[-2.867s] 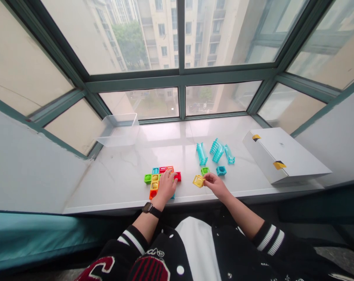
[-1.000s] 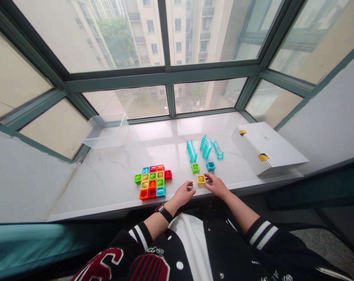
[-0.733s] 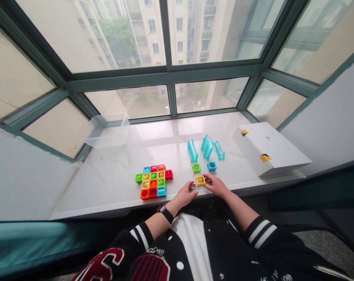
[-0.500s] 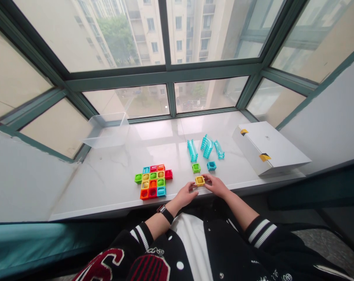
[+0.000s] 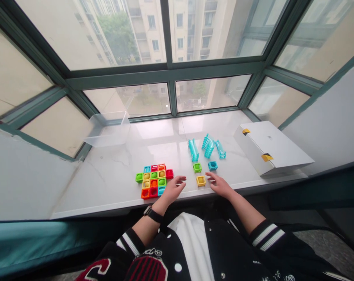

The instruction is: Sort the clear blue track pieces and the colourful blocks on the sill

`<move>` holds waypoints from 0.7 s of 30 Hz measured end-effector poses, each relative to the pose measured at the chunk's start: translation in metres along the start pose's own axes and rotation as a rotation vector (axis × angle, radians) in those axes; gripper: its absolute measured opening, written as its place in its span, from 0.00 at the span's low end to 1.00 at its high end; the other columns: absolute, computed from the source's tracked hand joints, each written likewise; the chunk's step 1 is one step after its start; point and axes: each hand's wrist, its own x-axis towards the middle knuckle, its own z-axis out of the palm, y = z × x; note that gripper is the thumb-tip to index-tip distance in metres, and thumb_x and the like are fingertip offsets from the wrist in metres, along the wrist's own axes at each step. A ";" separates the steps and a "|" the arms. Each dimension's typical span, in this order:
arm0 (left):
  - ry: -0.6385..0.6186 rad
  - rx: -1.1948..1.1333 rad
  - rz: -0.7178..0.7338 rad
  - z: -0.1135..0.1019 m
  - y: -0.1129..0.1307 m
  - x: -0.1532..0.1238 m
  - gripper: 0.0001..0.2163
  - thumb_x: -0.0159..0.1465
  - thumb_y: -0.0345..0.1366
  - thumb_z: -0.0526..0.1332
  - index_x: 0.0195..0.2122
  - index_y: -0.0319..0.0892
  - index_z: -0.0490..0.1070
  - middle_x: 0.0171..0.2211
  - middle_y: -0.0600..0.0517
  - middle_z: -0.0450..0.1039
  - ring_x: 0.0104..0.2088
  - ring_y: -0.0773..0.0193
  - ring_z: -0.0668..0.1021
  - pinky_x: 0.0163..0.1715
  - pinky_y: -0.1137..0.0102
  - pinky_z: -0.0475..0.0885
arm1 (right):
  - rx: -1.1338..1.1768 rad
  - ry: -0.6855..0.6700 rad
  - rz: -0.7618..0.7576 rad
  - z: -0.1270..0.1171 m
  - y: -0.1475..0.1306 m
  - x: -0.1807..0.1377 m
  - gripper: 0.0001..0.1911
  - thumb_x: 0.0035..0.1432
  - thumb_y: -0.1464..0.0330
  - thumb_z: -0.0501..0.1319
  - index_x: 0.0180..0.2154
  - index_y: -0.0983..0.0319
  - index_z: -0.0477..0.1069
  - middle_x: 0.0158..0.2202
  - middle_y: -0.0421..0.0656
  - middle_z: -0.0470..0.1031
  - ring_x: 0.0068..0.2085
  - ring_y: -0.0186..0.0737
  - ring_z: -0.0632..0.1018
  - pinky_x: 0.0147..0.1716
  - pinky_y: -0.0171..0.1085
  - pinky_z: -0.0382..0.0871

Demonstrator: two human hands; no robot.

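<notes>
A yellow block [image 5: 201,181] with a round hollow lies on the white sill between my two hands, touched by neither. My right hand [image 5: 220,185] is just right of it, fingers apart and holding nothing. Beside the group of coloured blocks [image 5: 154,183] is my left hand [image 5: 174,188], its fingers stretched to the right and nothing in them; it covers part of the group's right side. A green block [image 5: 197,168] and a blue block [image 5: 212,166] sit beyond the yellow one. Behind these lie a straight turquoise track piece [image 5: 193,150], a curved one [image 5: 208,146] and a smaller one [image 5: 220,149].
A clear plastic bin [image 5: 108,130] stands at the back left by the window. At the right is a white box [image 5: 273,148] with yellow-black tape. The front edge of the marble sill [image 5: 106,175] runs just before my body.
My left hand has moved left, away from the yellow block towards the block group. My right hand has let go of the yellow block and drawn slightly right.
</notes>
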 end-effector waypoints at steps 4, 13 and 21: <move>0.246 0.100 0.093 -0.055 -0.002 -0.009 0.14 0.68 0.44 0.62 0.50 0.44 0.78 0.50 0.45 0.82 0.50 0.55 0.83 0.54 0.57 0.78 | 0.019 0.130 -0.017 -0.014 -0.006 -0.005 0.28 0.55 0.71 0.58 0.57 0.57 0.74 0.56 0.48 0.80 0.49 0.46 0.84 0.49 0.47 0.80; 0.506 0.569 0.171 -0.121 -0.044 -0.029 0.13 0.69 0.40 0.57 0.50 0.46 0.77 0.54 0.46 0.79 0.57 0.51 0.78 0.62 0.53 0.72 | 0.005 0.195 -0.273 0.002 -0.068 0.016 0.14 0.65 0.68 0.59 0.50 0.57 0.78 0.44 0.46 0.83 0.41 0.44 0.83 0.45 0.46 0.80; 0.376 1.008 0.115 -0.090 -0.059 -0.013 0.26 0.73 0.45 0.55 0.70 0.44 0.66 0.74 0.44 0.58 0.74 0.38 0.59 0.72 0.39 0.51 | -0.316 -0.194 -0.349 0.097 -0.118 0.082 0.29 0.61 0.71 0.68 0.63 0.58 0.70 0.61 0.52 0.74 0.60 0.50 0.77 0.62 0.51 0.71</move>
